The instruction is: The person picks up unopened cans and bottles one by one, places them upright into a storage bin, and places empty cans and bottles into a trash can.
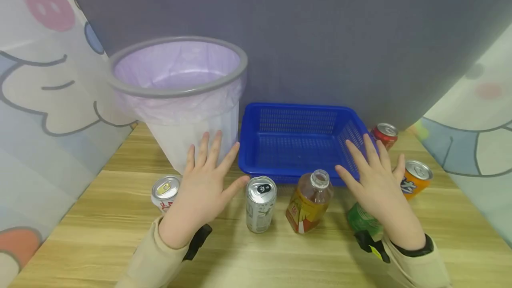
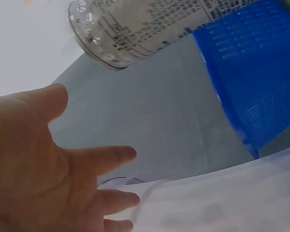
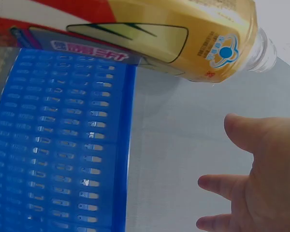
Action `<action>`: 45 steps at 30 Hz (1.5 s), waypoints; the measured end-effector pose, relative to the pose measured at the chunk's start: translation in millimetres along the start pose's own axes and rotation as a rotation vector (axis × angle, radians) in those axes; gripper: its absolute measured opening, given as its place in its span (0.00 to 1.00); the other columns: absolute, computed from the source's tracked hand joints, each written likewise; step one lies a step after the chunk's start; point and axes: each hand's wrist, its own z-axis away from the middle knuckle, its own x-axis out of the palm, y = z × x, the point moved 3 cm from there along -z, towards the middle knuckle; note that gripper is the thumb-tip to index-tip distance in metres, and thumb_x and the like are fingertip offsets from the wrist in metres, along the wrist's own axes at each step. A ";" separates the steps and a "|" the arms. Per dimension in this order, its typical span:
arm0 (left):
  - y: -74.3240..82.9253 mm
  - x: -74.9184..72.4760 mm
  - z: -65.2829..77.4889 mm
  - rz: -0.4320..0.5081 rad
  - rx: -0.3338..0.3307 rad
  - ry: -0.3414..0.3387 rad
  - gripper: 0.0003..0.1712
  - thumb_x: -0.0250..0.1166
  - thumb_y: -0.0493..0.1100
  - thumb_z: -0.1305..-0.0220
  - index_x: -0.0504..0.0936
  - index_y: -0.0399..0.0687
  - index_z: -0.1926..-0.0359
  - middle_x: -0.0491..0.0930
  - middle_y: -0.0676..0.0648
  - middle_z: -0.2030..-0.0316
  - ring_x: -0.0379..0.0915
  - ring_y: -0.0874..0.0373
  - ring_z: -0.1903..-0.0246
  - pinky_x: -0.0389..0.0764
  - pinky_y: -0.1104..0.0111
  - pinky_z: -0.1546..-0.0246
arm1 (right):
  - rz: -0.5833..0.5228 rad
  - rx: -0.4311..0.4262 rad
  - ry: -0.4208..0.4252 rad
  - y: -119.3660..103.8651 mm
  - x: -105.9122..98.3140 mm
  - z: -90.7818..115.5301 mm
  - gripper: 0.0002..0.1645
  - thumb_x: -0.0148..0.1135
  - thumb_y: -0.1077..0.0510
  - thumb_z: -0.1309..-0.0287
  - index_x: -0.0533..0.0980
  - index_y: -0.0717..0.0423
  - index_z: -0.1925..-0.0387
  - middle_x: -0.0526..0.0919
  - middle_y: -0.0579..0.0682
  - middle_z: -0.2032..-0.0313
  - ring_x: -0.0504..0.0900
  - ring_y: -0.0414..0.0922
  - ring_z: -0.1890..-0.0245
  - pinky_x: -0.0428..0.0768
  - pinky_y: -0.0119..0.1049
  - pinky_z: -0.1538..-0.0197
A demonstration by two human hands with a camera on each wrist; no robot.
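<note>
My left hand [image 1: 202, 190] hovers with spread, straight fingers between a white can [image 1: 166, 190] and a silver can [image 1: 261, 206]; its thumb tip appears right at the silver can's rim. My right hand [image 1: 378, 183] is spread the same way, overlapping a green can or bottle [image 1: 363, 220] and an orange can [image 1: 417, 177] in the head view. Neither hand holds anything. An uncapped plastic bottle [image 1: 309, 203] with a yellow and red label stands between the hands; the right wrist view shows its label [image 3: 174, 41] close up.
A blue perforated basket [image 1: 296, 179] sits at the back centre. Left of it stands a white bin [image 1: 192, 134] with a grey rim and purple liner. A red can [image 1: 385, 134] is beyond the right hand. A grey panel [image 1: 320, 34] rises behind the wooden table [image 1: 92, 217].
</note>
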 end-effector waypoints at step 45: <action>-1.3 84.1 -54.3 0.273 0.266 0.054 0.16 0.53 0.48 0.30 0.83 0.43 0.56 0.77 0.40 0.47 0.59 0.40 0.34 0.51 0.43 0.31 | -0.176 -0.148 -0.069 46.6 -53.4 -25.6 0.29 0.47 0.52 0.30 0.62 0.63 0.34 0.74 0.66 0.48 0.73 0.61 0.53 0.71 0.60 0.57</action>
